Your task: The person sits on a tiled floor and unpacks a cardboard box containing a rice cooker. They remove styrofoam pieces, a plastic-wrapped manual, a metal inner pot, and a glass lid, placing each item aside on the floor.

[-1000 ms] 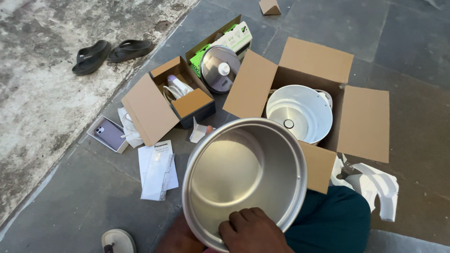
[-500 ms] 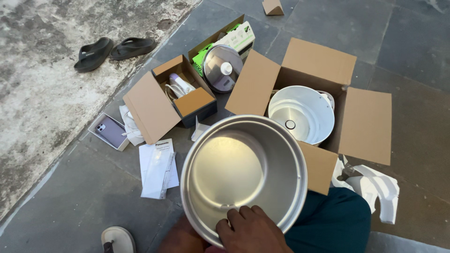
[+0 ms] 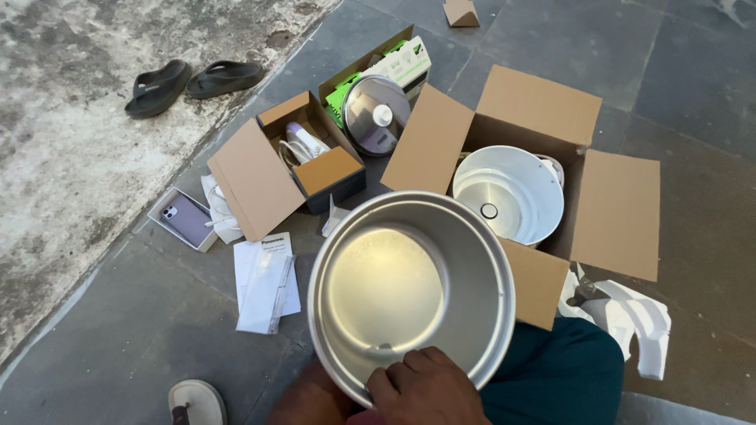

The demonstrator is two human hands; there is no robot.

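A hand, which looks like my right hand, grips the near rim of a round bare-metal inner pot with its fingers curled inside. The pot is held above the floor, its open mouth tilted toward me, and it is empty. Under the pot's lower left edge shows a skin-coloured shape; whether it is my left hand I cannot tell. Just beyond the pot, a white cooker body sits in a large open cardboard box.
A smaller open box holds white parts. A metal lid leans on a green-and-white carton. A phone in its tray, paper leaflets, white foam packing, black sandals and a sandal lie around.
The pot has tilted a little and shifted slightly in the hand, whose fingers have slid along the near rim. Everything on the floor stays put.
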